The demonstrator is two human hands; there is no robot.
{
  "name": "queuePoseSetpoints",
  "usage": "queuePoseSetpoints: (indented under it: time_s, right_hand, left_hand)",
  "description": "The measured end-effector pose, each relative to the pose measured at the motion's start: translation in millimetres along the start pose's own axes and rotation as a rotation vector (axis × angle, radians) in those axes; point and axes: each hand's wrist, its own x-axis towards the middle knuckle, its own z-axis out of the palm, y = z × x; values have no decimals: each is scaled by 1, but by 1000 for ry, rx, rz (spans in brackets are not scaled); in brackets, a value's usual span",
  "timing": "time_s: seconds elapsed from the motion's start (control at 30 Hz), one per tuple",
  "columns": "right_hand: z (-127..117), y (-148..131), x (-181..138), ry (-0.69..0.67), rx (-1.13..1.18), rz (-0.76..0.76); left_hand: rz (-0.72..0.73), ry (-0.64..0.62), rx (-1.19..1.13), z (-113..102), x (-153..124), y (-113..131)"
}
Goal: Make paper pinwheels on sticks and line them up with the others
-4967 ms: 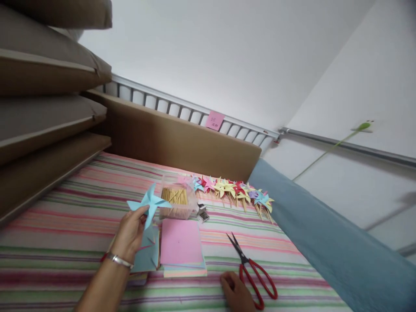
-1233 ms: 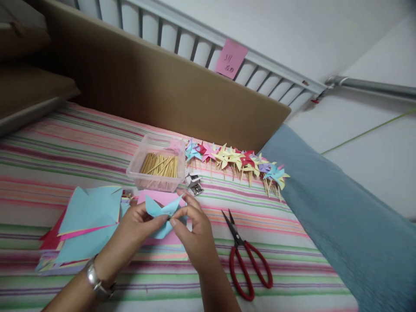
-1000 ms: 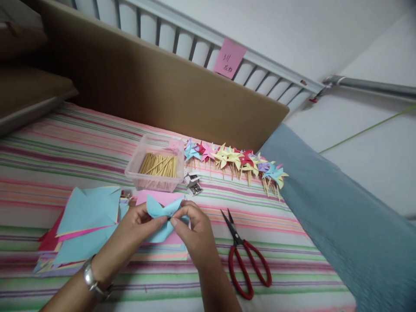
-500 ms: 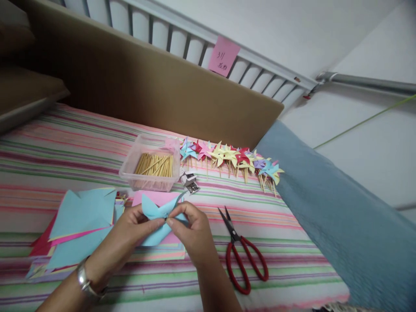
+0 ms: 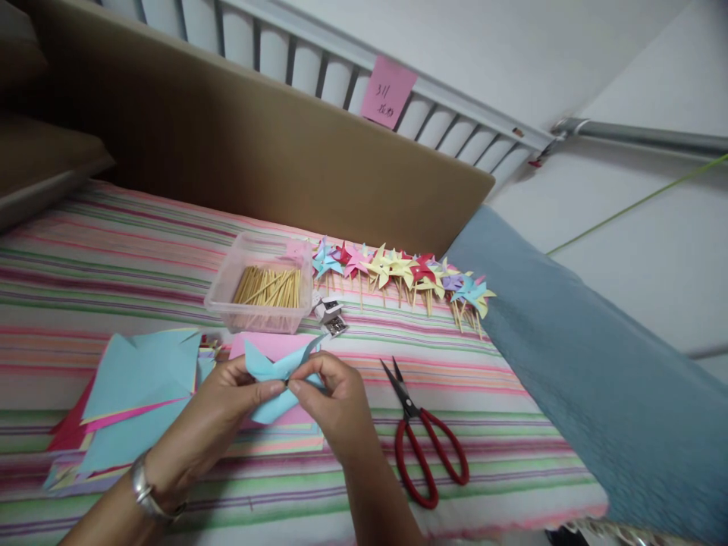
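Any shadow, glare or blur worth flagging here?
Head view: the brown board sinks into shadow toward its left; head view: a small highlight on the silver bracelet, no heavy glare; head view: left hand and right hand fairly sharp, lower writing on the pink note soft.

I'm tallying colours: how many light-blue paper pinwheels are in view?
3 visible: the held pinwheel, between left hand and right hand; the left pinwheel, near one end of the row; the right pinwheel, near its other end. Overlap there may hide others.
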Motion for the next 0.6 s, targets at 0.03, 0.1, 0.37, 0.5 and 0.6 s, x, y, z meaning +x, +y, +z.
queuePoseSetpoints:
  time_s: [0.03,0.1,0.37,0.5,0.6]
  right_hand:
    - [0,0,0,3,-2,-1]
    - [0,0,0,6,-2,-1]
    - [1,1,0,0,21,9]
    - [0,1,0,-4,26,-9]
    - [0,0,0,-2,43,-13]
  left_hand:
    - [-6,-6,-11,0,0,0]
    - [-20,-15,-31,0,0,0]
    - [-45,-63,-56,-2,1,-2]
    - [-47,-94,-76,-1,1,-1]
    - [-58,-97,-98,-1,1,-2]
